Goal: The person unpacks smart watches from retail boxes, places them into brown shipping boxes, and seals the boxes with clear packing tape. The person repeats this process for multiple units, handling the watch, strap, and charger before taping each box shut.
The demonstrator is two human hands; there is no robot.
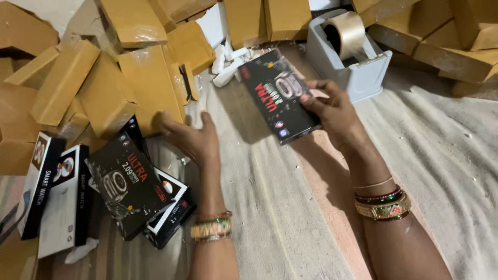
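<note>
The right hand grips a black box by its edge, lifted over the cloth near the tape dispenser, while the left hand (fingers loosely curled, holding nothing) reaches against a brown carton in the pile.

Your left hand hides its fingertips behind a brown carton. Your right hand covers one corner of the black box. Both forearms run off the bottom edge, and the stacked black boxes lie half buried under another.
</note>
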